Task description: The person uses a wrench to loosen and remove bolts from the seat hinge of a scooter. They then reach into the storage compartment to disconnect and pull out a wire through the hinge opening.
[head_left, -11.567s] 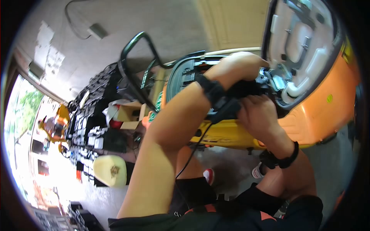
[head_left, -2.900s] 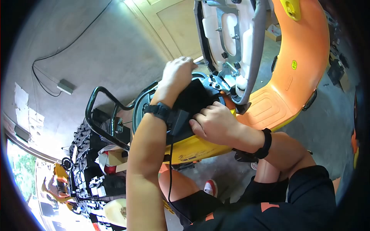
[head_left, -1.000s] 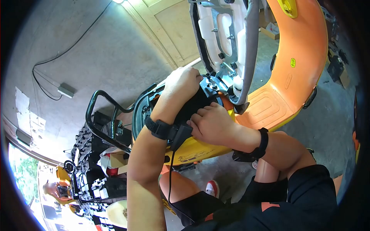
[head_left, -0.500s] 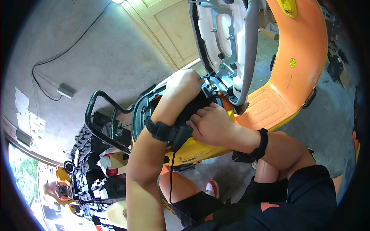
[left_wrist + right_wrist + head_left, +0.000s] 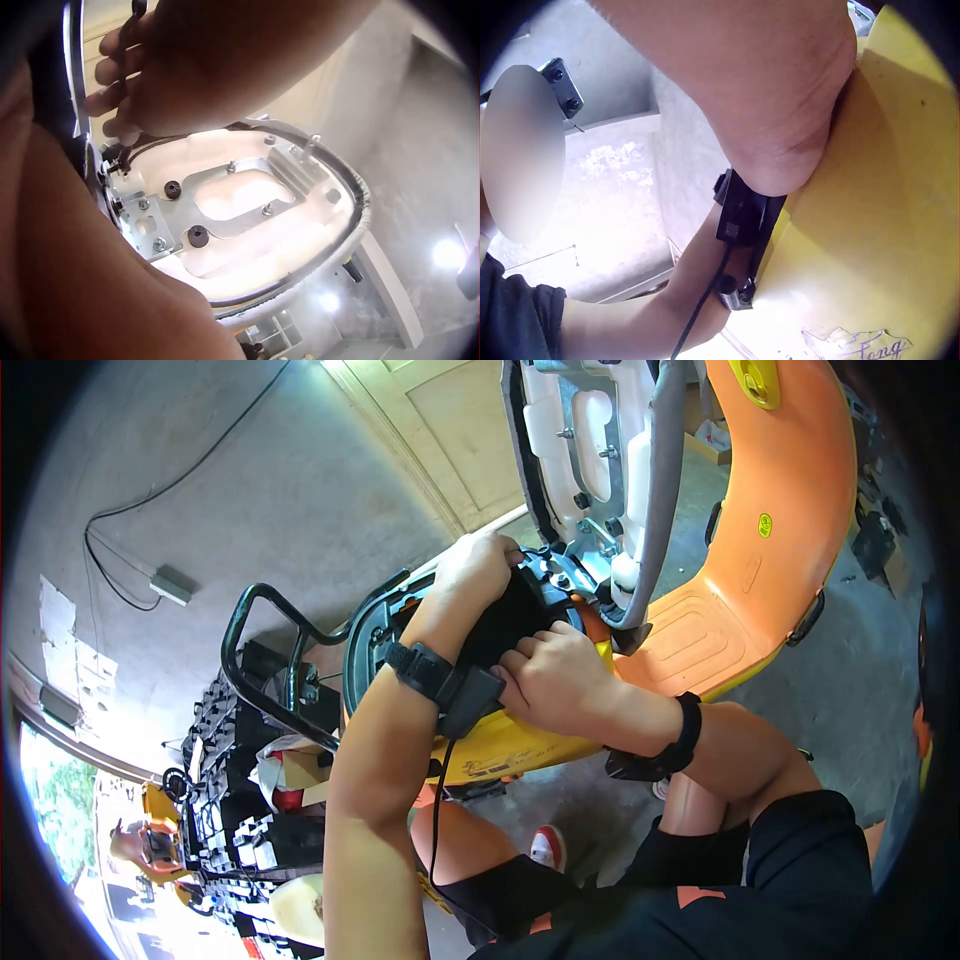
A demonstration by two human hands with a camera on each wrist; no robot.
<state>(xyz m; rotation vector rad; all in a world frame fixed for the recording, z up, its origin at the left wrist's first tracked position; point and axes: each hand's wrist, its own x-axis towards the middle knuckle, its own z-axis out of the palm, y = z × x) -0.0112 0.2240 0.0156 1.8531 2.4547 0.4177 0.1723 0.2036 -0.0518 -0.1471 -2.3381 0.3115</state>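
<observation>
nearest the camera, the person's bare knees and a red shoe point(image 5: 545, 847) stand on the concrete floor point(image 5: 860, 660). just beyond them is the yellow side panel point(image 5: 520, 745) of a scooter, and in the right wrist view the heel of the right hand lies against that same yellow panel point(image 5: 885, 225). the right hand point(image 5: 555, 680) has its fingers curled over the near edge of a black pack point(image 5: 505, 625) and grips it. the pack sits in the open compartment under the seat. its long axis runs from the lower left, by the left wrist strap, up to the right, and its far end points at the seat hinge. the left hand point(image 5: 478, 570) is curled over that far upper end and grips it too. in the left wrist view the fingers point(image 5: 112, 82) are bent close beside the hinge hardware. what kind of pack it is cannot be told. behind the hands the raised seat point(image 5: 590, 450) stands tipped up, its pale underside with a metal bracket point(image 5: 247, 202) facing the person. right of it curves the orange leg shield point(image 5: 780, 490). to the left a black grab rail point(image 5: 265, 650) juts from the scooter's tail. farthest off are a grey wall with a loose cable point(image 5: 130, 510) and a pale door point(image 5: 470, 420).
</observation>
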